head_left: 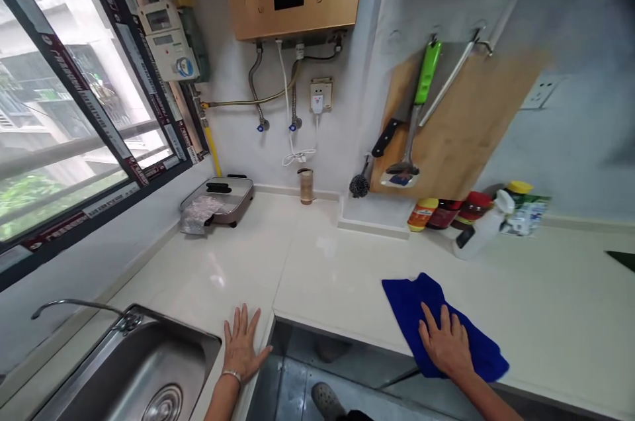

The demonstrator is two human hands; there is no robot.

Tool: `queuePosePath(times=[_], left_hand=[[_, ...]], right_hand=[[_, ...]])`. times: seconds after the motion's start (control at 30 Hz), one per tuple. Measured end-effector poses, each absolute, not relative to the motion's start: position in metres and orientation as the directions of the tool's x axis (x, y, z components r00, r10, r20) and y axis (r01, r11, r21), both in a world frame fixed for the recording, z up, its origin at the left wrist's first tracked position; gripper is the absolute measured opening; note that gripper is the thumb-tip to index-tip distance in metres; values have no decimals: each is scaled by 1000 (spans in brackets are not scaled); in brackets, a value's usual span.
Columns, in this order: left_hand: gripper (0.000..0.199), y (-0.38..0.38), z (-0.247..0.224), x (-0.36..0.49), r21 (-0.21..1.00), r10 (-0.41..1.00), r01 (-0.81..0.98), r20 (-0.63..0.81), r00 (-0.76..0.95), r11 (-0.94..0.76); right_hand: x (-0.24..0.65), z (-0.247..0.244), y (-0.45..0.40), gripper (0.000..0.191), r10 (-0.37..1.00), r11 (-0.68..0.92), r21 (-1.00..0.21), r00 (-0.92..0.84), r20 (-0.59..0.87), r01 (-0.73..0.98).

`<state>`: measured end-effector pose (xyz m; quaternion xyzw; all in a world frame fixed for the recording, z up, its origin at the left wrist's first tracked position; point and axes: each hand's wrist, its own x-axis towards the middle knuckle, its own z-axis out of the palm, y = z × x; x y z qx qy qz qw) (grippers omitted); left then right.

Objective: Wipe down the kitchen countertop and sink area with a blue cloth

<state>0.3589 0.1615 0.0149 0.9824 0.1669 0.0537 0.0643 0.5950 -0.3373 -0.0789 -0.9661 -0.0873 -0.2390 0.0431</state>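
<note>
A dark blue cloth (407, 308) lies spread on the white countertop (337, 275), its lower edge reaching the counter's front edge. My right hand (449, 341) rests flat on top of it, fingers stretched out and pressing the fabric down. On the bare counter, just right of the steel sink (149, 368), my left hand (242, 348) lies palm down with its fingers spread. It holds nothing, and a bracelet circles that wrist.
An electric pan (238, 199) with a plastic bag (196, 212) stands in the far left corner. A brown jar (306, 187) is near the wall. Bottles and a white spray bottle (483, 226) stand back right, below a hanging cutting board (461, 130). The tap (84, 304) arches beside the sink.
</note>
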Motion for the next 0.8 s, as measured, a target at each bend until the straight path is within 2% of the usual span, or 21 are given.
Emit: queuePosePath(times=[0.13,0.37,0.47,0.57,0.67,0.8], left_hand=[[80,166,8,374,119,285,276,65,956,-954],[68,172,-8,377,112,251,231,231,940,-967],[69,173,-7,377,116,244,223,220,944,-968],[69,173,-5,378,110,248,230,198,948,-967],[66,173,-5,379,92,266,252,186,946,-963],[65,177,-8,379,72,265,257,143,954,-964]], right_hand=[[591,-77,-330,57,57,-996,-26,860,507,81],[645,-69,-284,57,-36,-998,-60,833,552,-3],[677,-59,-251,56,-100,-993,-106,867,489,-55],[707,-43,-209,58,-123,-989,-114,934,334,-90],[726,-24,-162,61,-48,-994,-104,980,195,-28],[721,-3,-93,66,241,-953,-171,967,79,251]])
